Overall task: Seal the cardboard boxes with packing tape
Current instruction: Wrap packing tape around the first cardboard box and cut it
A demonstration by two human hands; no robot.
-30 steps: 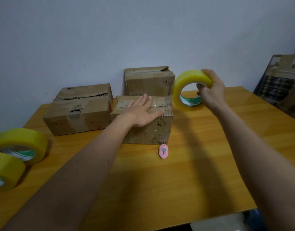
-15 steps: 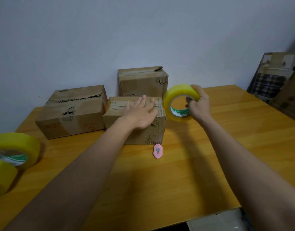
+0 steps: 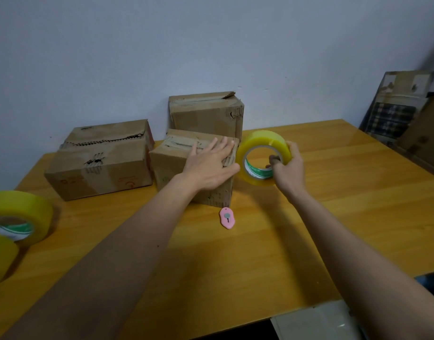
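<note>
The tape roll (image 3: 263, 157) stands on edge, clear of the table, its open core facing the camera and its axis running roughly toward the viewer; its left rim sits against the right end of the front cardboard box (image 3: 193, 168). The right hand (image 3: 288, 168) grips the roll on its right side, fingers curled over the outer band and one digit showing inside the core. The left hand (image 3: 211, 165) lies flat on the box top at its right end, fingers straight and slightly spread, thumb down the near face.

The front cardboard box lies with its long axis running left to right, angled slightly away on the left. Its top flaps are torn and creased along the centre seam (tape cover there cannot be judged). The rear box (image 3: 207, 114) stands taller just behind it. The wide box (image 3: 100, 160) sits to the left, just beside it, with a ragged open seam along its top.

A pink box cutter (image 3: 227, 218) lies on the table just in front of the front box's near right corner. Open surface extends right of and in front of the boxes. Two more tape rolls (image 3: 17, 217) lie at the left edge.

The wooden table (image 3: 333, 217) is orange-toned and glossy, set against a plain pale wall (image 3: 211, 45). Flattened cardboard (image 3: 402, 111) leans at far right.
</note>
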